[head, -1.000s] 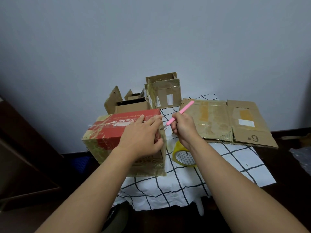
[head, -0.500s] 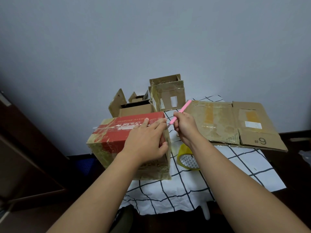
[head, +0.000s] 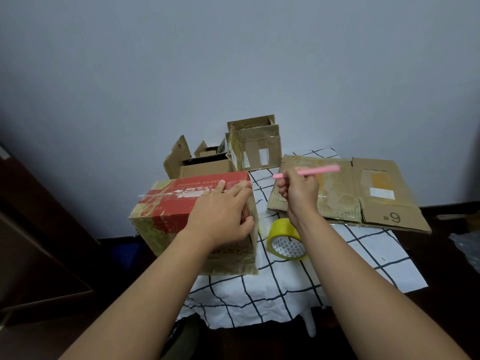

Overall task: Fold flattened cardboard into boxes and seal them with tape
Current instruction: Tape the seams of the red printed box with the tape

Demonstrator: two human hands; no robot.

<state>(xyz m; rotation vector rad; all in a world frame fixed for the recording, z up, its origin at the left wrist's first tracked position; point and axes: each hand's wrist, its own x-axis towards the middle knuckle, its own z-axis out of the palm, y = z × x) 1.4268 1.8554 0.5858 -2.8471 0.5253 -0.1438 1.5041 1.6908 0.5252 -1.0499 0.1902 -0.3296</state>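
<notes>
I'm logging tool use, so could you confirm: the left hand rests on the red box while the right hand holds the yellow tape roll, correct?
Not quite. In the head view the left hand does rest on the red box, but the right hand holds a pink pen-like cutter, not the tape roll. The roll lies untouched on the checked cloth beside the box.

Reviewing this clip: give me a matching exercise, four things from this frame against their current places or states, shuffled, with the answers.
Things:
1. red box
2. pink cutter
3. yellow tape roll
4. flattened cardboard marked #9

Places or states:
A. lying flat on the checked cloth, at the right
B. pressed on top by the left hand
C. gripped in the right hand
D. resting on the cloth beside the red box

Pairs: 1-B, 2-C, 3-D, 4-A
</notes>
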